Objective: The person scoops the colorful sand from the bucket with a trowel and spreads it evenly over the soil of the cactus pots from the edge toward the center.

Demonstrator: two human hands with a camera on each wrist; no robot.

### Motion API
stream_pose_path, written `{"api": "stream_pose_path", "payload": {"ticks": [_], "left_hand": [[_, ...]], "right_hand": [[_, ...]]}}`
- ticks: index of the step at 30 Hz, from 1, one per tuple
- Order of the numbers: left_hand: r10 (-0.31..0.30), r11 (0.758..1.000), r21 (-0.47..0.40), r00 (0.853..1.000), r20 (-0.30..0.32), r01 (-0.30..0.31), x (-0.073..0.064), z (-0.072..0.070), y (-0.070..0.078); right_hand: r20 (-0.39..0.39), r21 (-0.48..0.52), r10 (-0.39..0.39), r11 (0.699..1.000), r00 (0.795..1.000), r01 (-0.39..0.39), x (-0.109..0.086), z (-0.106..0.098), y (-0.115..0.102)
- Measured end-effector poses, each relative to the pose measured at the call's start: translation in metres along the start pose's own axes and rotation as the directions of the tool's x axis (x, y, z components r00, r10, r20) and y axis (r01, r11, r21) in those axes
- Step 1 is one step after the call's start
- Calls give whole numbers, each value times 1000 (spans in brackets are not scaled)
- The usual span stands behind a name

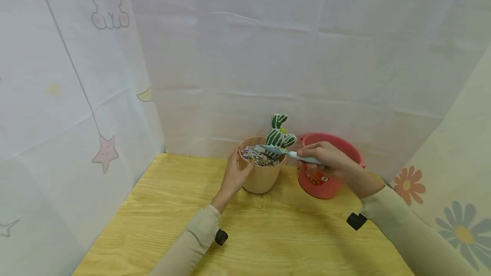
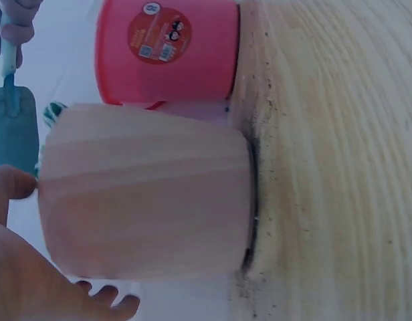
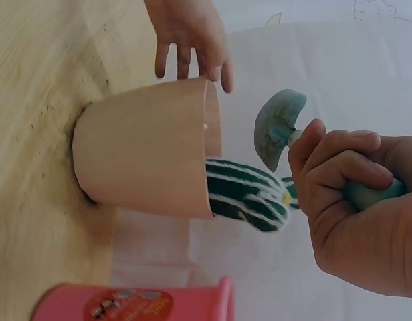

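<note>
A beige flowerpot (image 1: 262,179) stands on the table, filled near the rim with small multicoloured pebbles (image 1: 256,155). From it leans a green cactus (image 1: 274,136) with white stripes, apparently knitted. My left hand (image 1: 235,174) rests against the pot's left side, thumb by the rim and fingers spread fairly straight in the right wrist view. My right hand (image 1: 326,156) grips the pale blue handle of a small garden trowel (image 1: 273,148). Above the pot's opening, the blade reaches in front of the cactus, with some pebbles on it near the handle.
Right of the pot stands a red bucket (image 1: 321,186) with a round label; its inside is mostly hidden. The wooden table (image 1: 184,208) ends at pale printed curtains (image 1: 245,54) behind and at both sides. Dark crumbs lie around the pot's base.
</note>
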State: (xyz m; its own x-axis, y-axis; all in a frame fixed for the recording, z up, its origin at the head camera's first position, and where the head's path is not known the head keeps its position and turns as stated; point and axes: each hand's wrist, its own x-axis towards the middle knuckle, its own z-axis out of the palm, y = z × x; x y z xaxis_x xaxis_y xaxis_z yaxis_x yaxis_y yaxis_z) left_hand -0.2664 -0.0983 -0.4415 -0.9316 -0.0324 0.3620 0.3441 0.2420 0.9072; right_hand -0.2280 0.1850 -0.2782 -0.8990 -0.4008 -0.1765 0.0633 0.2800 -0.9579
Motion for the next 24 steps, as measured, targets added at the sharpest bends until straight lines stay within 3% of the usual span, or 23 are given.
{"api": "stream_pose_path", "payload": {"ticks": [5,9,14,17,24], "left_hand": [[67,996,69,996,-65,-62,-9,-1,18],[160,982,116,982,-102,-148,-16,-1,35],[240,966,124,963,-121,-225,-18,1,46],[231,964,164,964,-131,-209,-18,2,43],[120,982,166,982,-148,-95,-17,4,30]], "right_hand": [[-98,-194,-40,981,994,20,-17,-7,-6],[-129,-245,-45,970,991,12,-26,-13,-7],[-110,-236,-35,972,993,8,-20,-9,-9],[-68,-220,-24,975,997,8,-11,-6,-10],[27,-305,2,952,1000,7,10,0,-18]]}}
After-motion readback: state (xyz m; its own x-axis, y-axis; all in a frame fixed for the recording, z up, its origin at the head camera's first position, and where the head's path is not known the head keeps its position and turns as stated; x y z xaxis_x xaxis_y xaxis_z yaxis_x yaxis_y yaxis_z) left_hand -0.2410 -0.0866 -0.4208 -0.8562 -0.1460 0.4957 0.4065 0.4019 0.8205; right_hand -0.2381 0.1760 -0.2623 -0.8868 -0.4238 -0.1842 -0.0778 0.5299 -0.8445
